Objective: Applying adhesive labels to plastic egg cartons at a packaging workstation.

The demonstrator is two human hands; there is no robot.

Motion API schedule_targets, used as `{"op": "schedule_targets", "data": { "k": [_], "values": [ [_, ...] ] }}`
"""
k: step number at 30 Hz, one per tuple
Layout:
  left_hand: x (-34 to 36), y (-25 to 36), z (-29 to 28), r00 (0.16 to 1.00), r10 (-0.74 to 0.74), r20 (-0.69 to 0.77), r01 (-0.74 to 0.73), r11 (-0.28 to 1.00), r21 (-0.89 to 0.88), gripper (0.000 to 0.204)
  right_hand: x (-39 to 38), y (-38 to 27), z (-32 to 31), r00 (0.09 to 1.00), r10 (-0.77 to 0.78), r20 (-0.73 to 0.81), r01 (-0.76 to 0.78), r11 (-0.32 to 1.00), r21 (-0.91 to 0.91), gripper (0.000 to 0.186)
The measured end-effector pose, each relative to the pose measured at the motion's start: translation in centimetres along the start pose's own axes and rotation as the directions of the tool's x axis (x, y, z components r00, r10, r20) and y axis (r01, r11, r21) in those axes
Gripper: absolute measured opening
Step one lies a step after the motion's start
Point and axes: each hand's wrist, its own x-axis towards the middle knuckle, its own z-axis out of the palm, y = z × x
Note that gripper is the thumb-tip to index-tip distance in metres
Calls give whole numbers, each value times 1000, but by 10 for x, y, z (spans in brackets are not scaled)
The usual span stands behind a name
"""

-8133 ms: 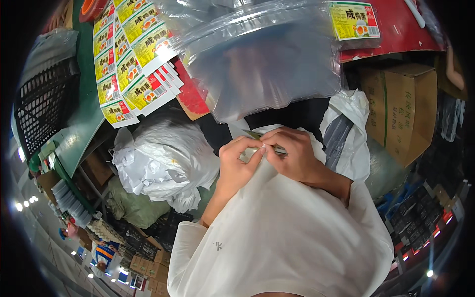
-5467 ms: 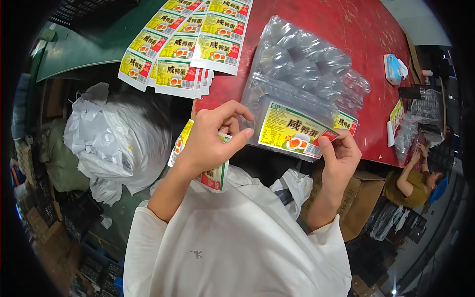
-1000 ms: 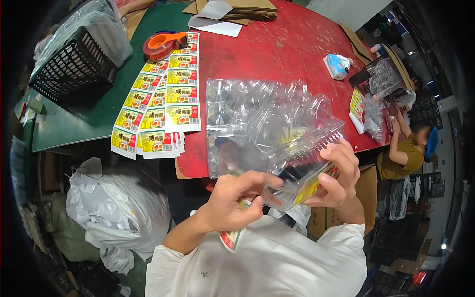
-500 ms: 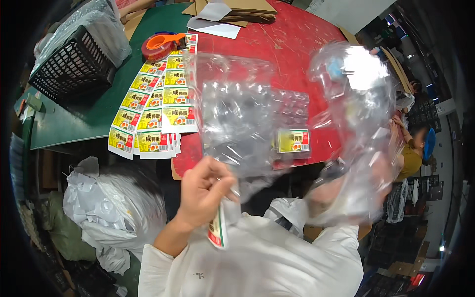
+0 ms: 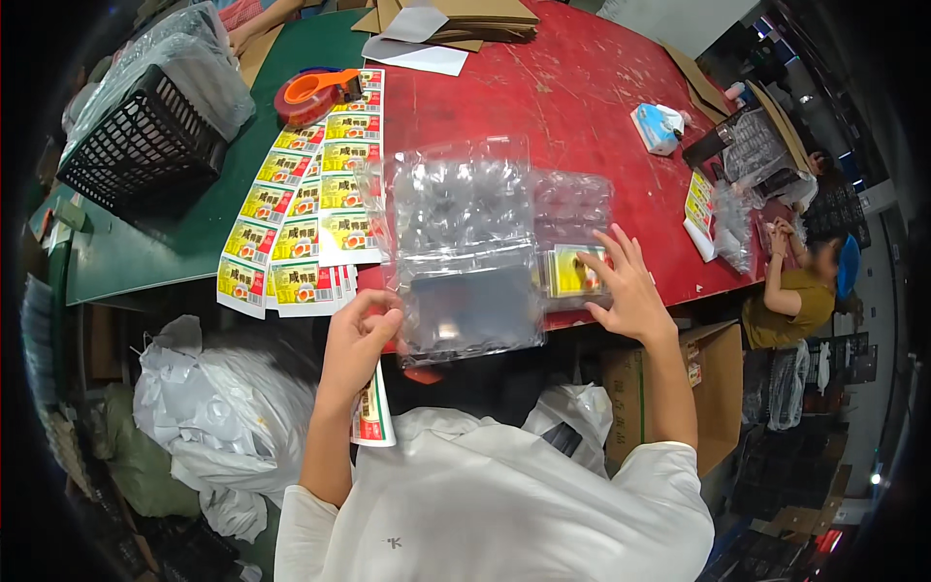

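Observation:
My left hand (image 5: 366,335) is closed at the table's near edge, beside the clear plastic egg cartons. It pinches a label strip (image 5: 372,415) that hangs below it, partly hidden by my wrist. An opened clear carton (image 5: 470,306) lies in front of me, its cupped half farther away and its flat half close to my body. To its right sits a labelled carton (image 5: 574,272) with a yellow and green label. Fingers spread, my right hand (image 5: 635,296) reaches over that carton's right side; whether the fingertips touch it I cannot tell.
Label sheets (image 5: 291,213) fan out on the left under an orange tape dispenser (image 5: 315,95). A black basket (image 5: 145,136) stands on the green table. Tissues (image 5: 658,128) lie at right. A cardboard box (image 5: 713,398) is below; a co-worker (image 5: 795,306) works at far right.
My right hand, blurred amid clear plastic at lower right before, has come up to the labelled carton without that plastic. My left hand has shifted left with the label strip.

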Motion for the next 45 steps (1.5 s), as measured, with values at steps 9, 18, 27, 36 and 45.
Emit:
{"op": "schedule_targets", "data": {
  "k": [9, 18, 27, 36, 45],
  "values": [
    [-15, 20, 25, 894, 327, -307, -284, 942, 176, 17, 5, -116, -10, 883, -59, -466, 303, 829, 469, 43],
    [-28, 26, 44, 650, 429, -627, -597, 799, -73, 19, 11, -203, 18, 993, -92, -78, 112, 460, 881, 42],
    [-64, 87, 30, 758, 641, 119, -504, 459, 732, 46, 9, -181, 12, 982, 115, -147, 88, 410, 908, 12],
    [-55, 53, 48, 961, 199, 194, -268, 845, 462, 17, -12, -183, -1, 964, 155, -216, 105, 526, 844, 37],
    [-62, 47, 55, 924, 265, 275, -382, 636, 671, 13, -1, -172, -3, 968, 35, -250, 183, 584, 791, 15]
  ]
}}
